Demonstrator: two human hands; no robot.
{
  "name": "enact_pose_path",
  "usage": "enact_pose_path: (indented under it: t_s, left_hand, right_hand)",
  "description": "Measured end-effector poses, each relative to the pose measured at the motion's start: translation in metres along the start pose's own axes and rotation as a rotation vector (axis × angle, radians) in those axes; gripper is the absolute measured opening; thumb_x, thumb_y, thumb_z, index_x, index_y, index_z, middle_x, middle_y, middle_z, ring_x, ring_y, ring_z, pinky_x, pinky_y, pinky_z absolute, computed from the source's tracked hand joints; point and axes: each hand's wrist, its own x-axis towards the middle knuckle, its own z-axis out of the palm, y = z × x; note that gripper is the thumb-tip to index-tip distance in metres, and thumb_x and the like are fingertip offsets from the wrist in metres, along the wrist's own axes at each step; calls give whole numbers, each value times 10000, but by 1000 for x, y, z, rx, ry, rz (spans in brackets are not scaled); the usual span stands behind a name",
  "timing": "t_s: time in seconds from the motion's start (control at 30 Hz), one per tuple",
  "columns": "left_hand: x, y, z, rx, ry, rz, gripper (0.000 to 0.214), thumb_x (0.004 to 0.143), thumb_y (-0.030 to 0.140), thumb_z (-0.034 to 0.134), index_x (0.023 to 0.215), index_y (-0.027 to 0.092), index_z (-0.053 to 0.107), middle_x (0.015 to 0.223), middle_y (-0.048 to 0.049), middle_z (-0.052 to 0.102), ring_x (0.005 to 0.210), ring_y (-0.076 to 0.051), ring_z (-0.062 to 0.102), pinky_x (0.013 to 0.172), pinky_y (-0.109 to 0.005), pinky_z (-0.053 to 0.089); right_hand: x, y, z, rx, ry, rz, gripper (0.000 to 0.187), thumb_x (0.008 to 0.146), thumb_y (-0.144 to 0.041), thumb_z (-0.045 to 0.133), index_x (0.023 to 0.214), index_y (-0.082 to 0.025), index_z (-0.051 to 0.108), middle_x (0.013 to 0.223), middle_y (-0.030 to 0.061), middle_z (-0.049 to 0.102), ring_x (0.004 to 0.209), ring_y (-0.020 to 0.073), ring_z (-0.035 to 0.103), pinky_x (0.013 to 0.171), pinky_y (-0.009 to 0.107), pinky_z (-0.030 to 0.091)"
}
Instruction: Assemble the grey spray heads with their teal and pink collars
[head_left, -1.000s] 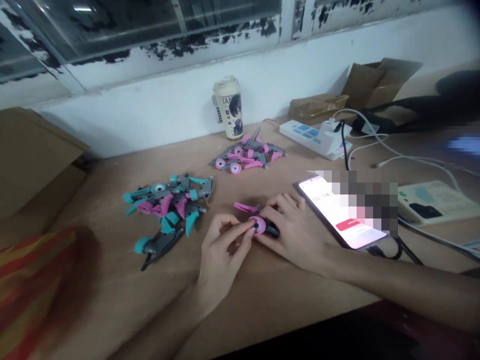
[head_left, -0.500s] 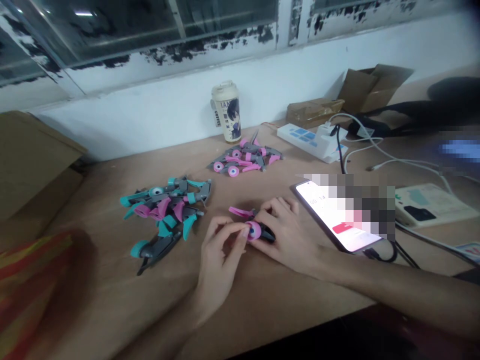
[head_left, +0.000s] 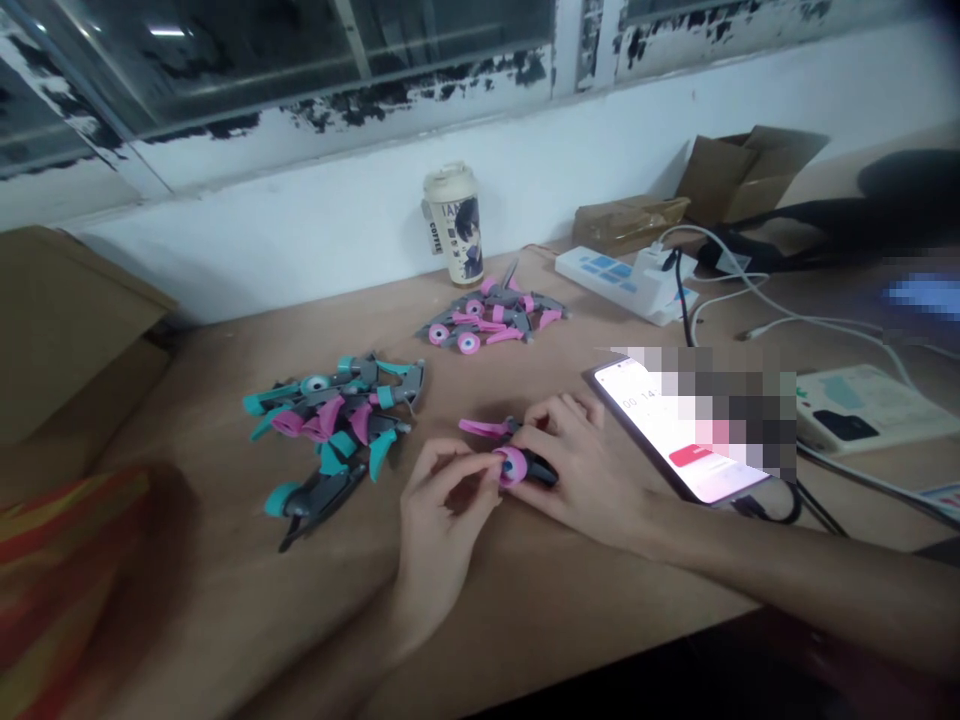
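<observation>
Between my hands is a pink and dark grey plastic toy (head_left: 542, 468) with a round pink cap that has an eye-like blue and white centre. My left hand (head_left: 448, 495) pinches the near left side of the cap between thumb and fingertips. Curled over the toy's dark body, my right hand (head_left: 574, 470) holds it just above the table and hides part of it. A pink fin-like part (head_left: 484, 428) sticks out to the left. Left of my hands lies a pile of teal, pink and grey toys (head_left: 337, 410). Farther back sits a pile of pink and grey toys (head_left: 487, 318).
A lit phone (head_left: 675, 430) lies right of my right hand, with a cable at its lower end. Behind are a tall cup (head_left: 457, 225), a white power strip (head_left: 622, 280) and cardboard boxes (head_left: 630, 220). A carton (head_left: 67, 330) and a red-yellow bag (head_left: 67, 570) are at left.
My left fingertips have shifted slightly on the pink cap, and the cap's eye-like centre is turned a little. The toy piles stay where they were.
</observation>
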Motion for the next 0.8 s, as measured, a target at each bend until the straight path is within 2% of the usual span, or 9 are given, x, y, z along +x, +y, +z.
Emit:
enact_pose_path:
  t_s: [0.27,0.8]
  left_hand:
    - [-2,3,-1,53,17,73,114,805,194,609,856,255,690,896,-20,491,774,-138,568,637,-274,552]
    - [-2,7,2,148,66,128,108,772,135,621,803,227,670,862,-8,474,711,-106,554,578,-213,526]
  right_hand:
    - [2,-4,-9,-20,-38,-2,127,791,-316,593,806,-194,623,895,60,539,887,209,481,827,399,302]
    - [-1,-4,-6,49,-28,30,83,754,-262,624,809,-201,613,908,48,543,909,197,495,843,385,291]
